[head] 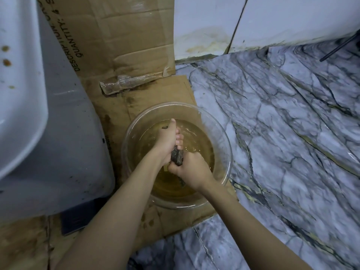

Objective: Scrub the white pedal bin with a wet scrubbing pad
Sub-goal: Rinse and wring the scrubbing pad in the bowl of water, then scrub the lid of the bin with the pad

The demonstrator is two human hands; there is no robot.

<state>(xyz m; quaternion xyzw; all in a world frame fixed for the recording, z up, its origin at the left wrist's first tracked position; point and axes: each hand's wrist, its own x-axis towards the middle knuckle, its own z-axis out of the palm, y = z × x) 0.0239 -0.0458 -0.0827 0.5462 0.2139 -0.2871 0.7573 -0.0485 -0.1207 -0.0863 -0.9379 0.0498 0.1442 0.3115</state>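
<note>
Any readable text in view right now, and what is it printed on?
"DESCRIPTION" on the upright cardboard sheet; the words after it on that line are blurred.
"QUANTITY:" followed by "&" on the same cardboard; what comes after is cut off.
Small dark marking on the side of the white pedal bin: too small to read.

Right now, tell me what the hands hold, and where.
Both hands grip the dark scrubbing pad over the bowl: left hand its far end, right hand its near end.
</note>
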